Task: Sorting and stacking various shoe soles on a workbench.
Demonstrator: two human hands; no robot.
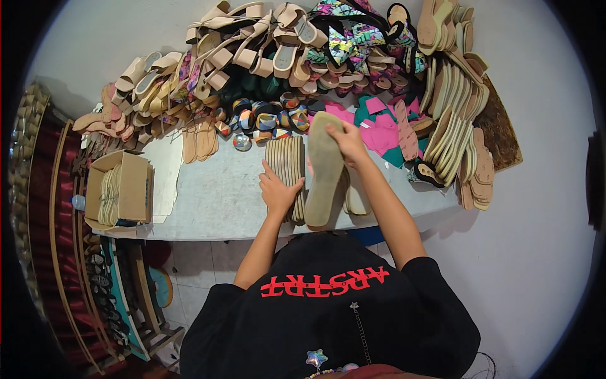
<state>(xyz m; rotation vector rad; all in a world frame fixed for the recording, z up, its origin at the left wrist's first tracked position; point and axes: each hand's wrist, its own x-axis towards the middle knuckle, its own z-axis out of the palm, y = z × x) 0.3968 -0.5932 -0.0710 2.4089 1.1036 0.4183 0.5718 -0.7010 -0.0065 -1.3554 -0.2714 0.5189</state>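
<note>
My right hand [350, 142] grips a greyish-tan shoe sole [324, 174] near its broad upper end, thumb on the face. The sole stands tilted upright over the table's front part. My left hand [279, 191] lies against a tight row of similar soles [285, 158] standing on edge, its thumb and fingers spread. The held sole is just right of that row. Partly behind my right forearm, a few more pale soles [357, 197] lean at the table's front edge.
Heaped sandals [284, 57] fill the table's back. Stacked soles [451, 126] stand at the right near pink fabric pieces [379, 134]. Multicoloured sandal straps [265, 120] sit mid-table. A cardboard box [134, 183] holding pale soles stands at the left end. The grey table [218, 202] has a curved-looking front edge.
</note>
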